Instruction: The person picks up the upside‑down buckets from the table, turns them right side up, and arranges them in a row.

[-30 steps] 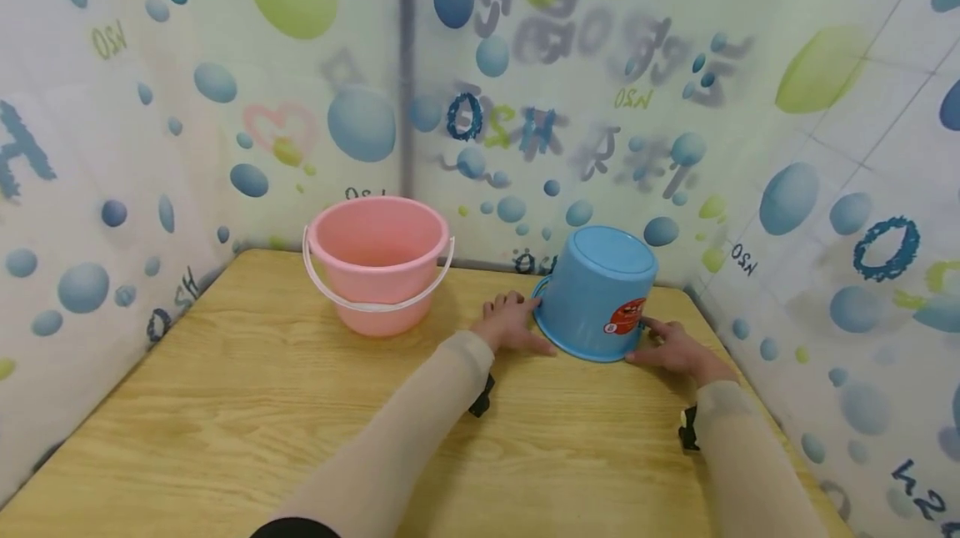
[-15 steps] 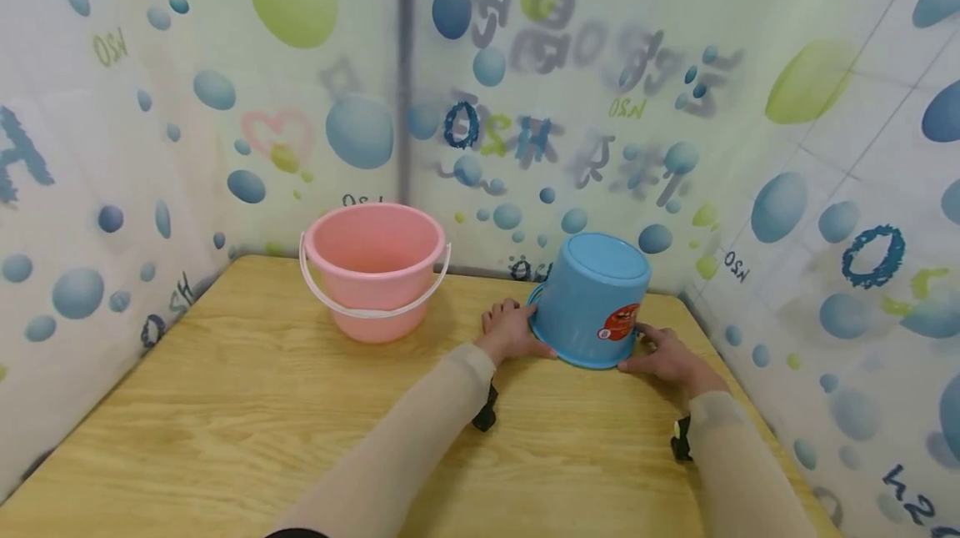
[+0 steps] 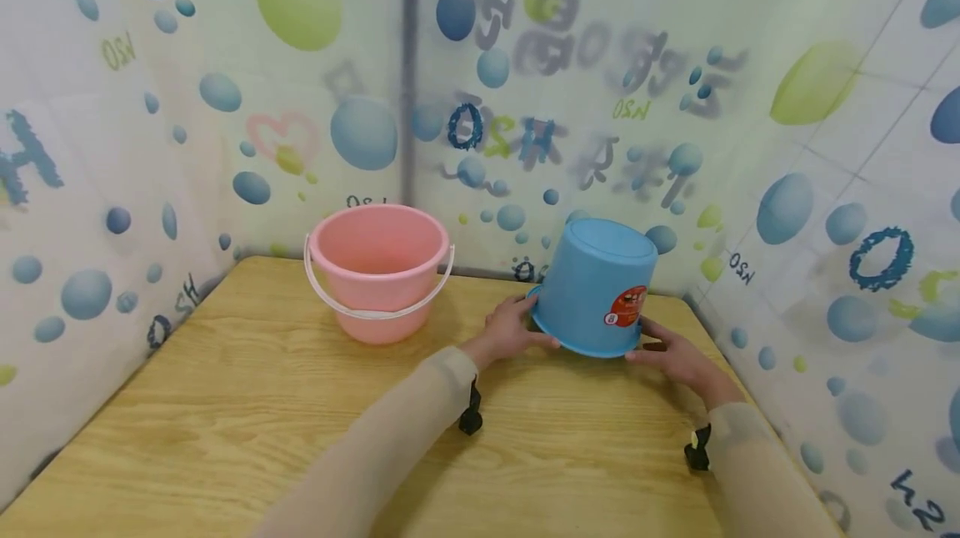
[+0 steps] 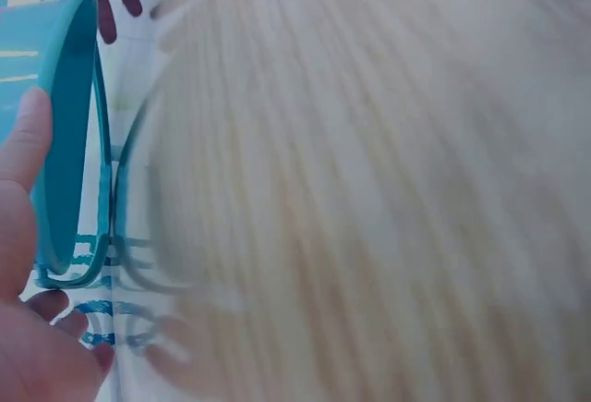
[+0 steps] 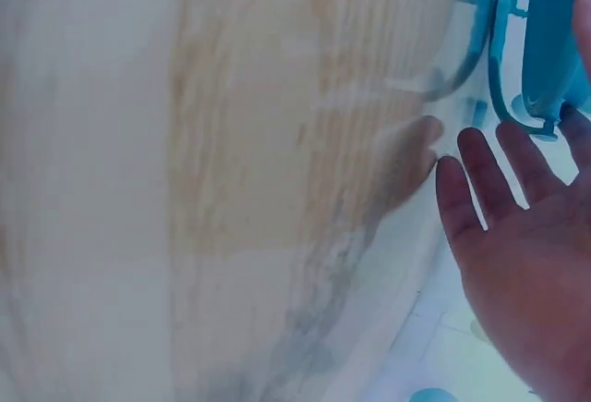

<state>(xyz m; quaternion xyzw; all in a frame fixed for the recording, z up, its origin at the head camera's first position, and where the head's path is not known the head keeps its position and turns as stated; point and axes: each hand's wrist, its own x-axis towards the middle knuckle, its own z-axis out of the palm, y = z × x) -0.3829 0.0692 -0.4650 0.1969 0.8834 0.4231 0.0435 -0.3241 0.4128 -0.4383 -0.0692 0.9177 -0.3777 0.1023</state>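
An upside-down blue bucket (image 3: 588, 296) with a red label stands at the back right in the head view, leaning slightly. My left hand (image 3: 512, 329) holds its rim at the left, the thumb (image 4: 30, 134) on the outer wall and the other fingers lower down. On the opposite side my right hand (image 3: 678, 356) pinches the rim, its remaining fingers (image 5: 480, 176) spread out straight below. Both wrist views show a gap between the rim and the tabletop. The bucket's blue handle (image 4: 104, 176) hangs down from the rim towards the table surface.
A pink bucket (image 3: 382, 296) stands upright at the back left, its white handle (image 3: 375, 314) lowered across the front. Both are on a wooden table (image 3: 225, 404). Patterned curtains (image 3: 525, 46) enclose the table's back and sides.
Both hands have taken hold of the blue bucket's rim and raised it a little from the table. The pink bucket has stayed in place.
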